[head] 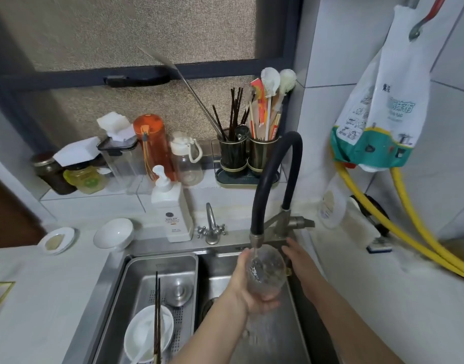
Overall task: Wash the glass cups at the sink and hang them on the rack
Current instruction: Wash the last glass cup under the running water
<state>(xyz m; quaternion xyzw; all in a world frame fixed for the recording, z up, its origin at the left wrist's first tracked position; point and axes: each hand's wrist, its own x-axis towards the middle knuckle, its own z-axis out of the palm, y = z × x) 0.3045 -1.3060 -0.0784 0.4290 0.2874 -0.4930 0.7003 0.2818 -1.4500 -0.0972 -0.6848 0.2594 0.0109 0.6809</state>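
Even, soft indoor light, slightly hazy picture.
Pale glare lies on the steel sink (299, 321); wide-angle bending curves the window frame (68, 74) and edges, and the hanging bag (391, 82) looks smeared.

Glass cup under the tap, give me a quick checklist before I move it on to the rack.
1. Left hand grip on glass cup: ok, fingers wrapped round it.
2. Cup under faucet spout: ok, water running in.
3. Right hand free: ok, open beside the cup.
4. Rinsed clean: cannot tell.
5. Water turned off: not ok.
6. Rack within reach: cannot tell, not in view.
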